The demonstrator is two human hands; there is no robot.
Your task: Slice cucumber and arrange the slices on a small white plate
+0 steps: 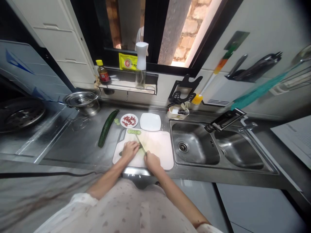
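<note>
My left hand [130, 150] is curled over a piece of cucumber [140, 151] and presses it onto the white cutting board [159, 147]. Closed round a knife handle, my right hand [151, 160] holds the knife [141, 144] with its blade angled up and left beside my left fingers. A row of cucumber slices [134, 131] lies along the board's far edge. A whole cucumber [107, 127] rests on the steel counter to the left of the board.
Behind the board stand a small plate of chopped red pieces [129, 120] and an empty white plate [150, 122]. A double steel sink [196, 145] is to the right, a lidded steel pot [82, 102] at back left, bottles on a shelf [126, 86].
</note>
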